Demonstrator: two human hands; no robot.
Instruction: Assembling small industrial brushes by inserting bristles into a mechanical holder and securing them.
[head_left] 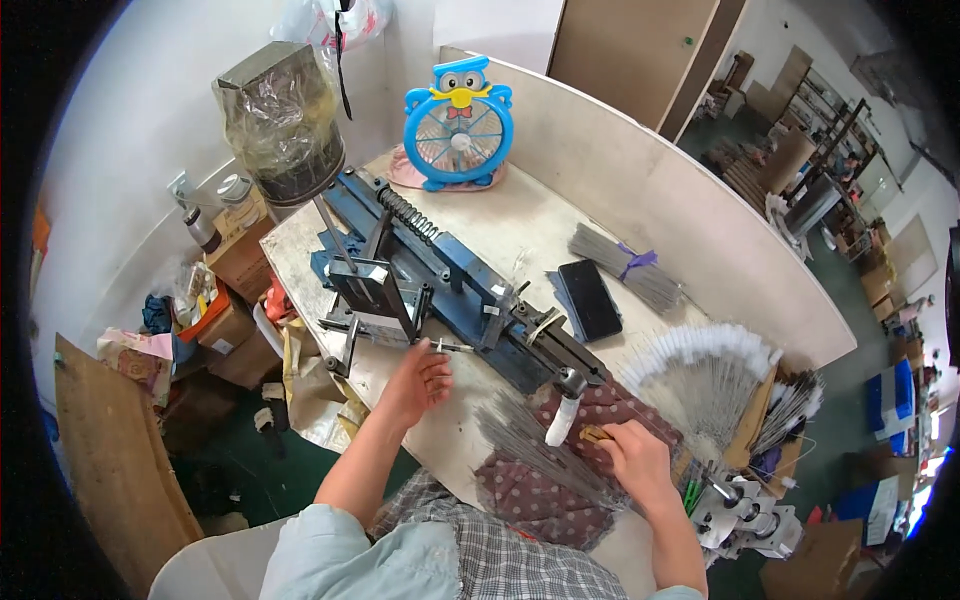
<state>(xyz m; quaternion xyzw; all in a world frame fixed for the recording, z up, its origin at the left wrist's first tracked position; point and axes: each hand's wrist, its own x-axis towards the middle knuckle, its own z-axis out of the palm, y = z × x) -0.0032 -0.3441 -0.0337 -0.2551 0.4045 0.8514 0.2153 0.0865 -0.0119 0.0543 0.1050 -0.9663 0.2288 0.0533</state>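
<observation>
My left hand [415, 380] reaches to the blue metal bench machine [450, 280] and pinches a thin metal rod [455, 348] at its front. My right hand [632, 455] rests on a dotted maroon cloth [545, 495], fingers closed on a small brownish piece [595, 434] next to the machine's white-handled lever [562, 415]. A loose pile of thin grey wires [525, 440] lies on the cloth between both hands.
A black phone [590, 298] and a tied wire bundle [625, 265] lie behind the machine. A fan of white-tipped wires [705, 365] spreads at right. A blue cartoon desk fan [460, 125] stands at the back. Boxes and clutter [225, 300] crowd the floor at left.
</observation>
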